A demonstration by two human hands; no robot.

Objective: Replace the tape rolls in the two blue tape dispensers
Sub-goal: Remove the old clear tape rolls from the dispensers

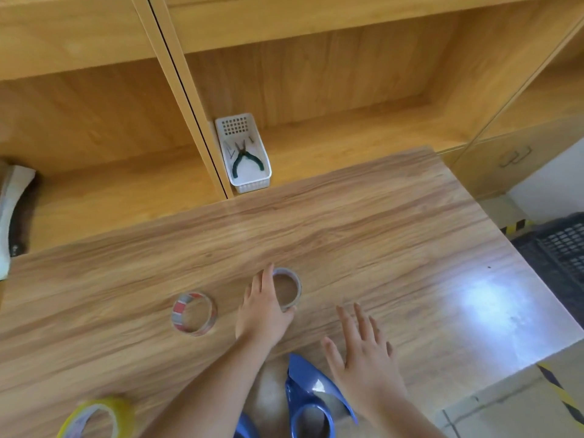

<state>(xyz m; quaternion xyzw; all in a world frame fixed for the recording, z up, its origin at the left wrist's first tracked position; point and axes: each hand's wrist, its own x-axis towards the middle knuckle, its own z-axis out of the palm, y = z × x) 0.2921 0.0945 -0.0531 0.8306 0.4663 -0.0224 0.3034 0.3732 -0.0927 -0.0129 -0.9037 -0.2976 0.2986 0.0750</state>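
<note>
My left hand (264,311) rests on the wooden table (363,235) with its fingers curled around a clear tape roll (289,287) lying flat. A second clear roll with a red-printed core (194,312) lies to the left, apart from the hand. A yellowish tape roll (96,417) sits at the near left edge. A blue tape dispenser (311,396) lies near me between my forearms, and part of another blue dispenser (245,426) shows at the bottom edge. My right hand (363,358) hovers flat, fingers spread, over the table just right of the dispenser.
A white plastic basket (252,180) with green-handled pliers stands in the wooden shelf behind the table. A white object (12,216) sits at the far left. A dark crate (559,251) stands on the floor to the right, past the table's edge.
</note>
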